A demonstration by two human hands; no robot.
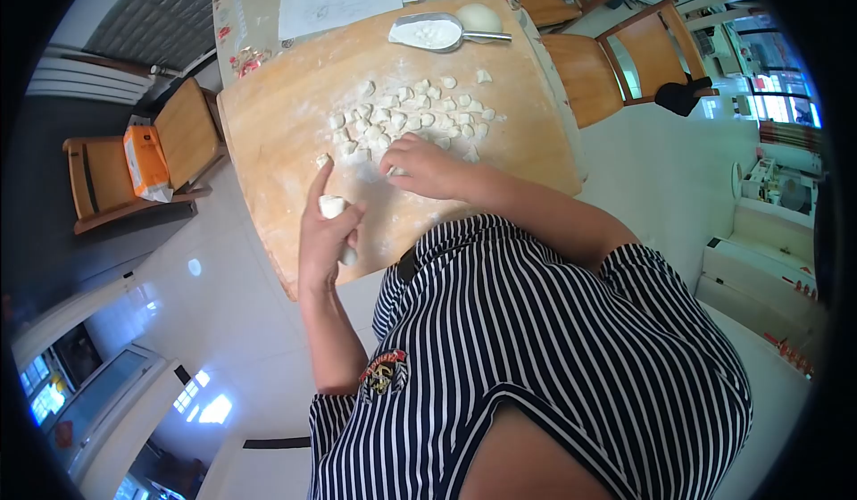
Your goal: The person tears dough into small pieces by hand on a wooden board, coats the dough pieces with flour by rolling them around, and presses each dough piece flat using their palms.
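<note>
My left hand (pixel 320 237) is wrapped round a roll of white dough (pixel 331 206), whose end shows above the thumb. Its index finger stretches forward and touches a small dough piece (pixel 322 160) on the floured wooden board (pixel 268 143). Over the near side of the board, my right hand (pixel 430 168) has its fingers curled together round a small piece of dough (pixel 395 171), partly hidden by them. Beyond both hands, many cut dough pieces (pixel 384 116) lie scattered across the middle of the board.
A metal scoop (pixel 436 34) of white flour lies at the board's far edge, beside a round ball of dough (pixel 480 20). Behind are a paper sheet (pixel 335 2) and a flowered tablecloth (pixel 241 9). Wooden chairs (pixel 192 125) flank the table; one bears an orange packet (pixel 145 161).
</note>
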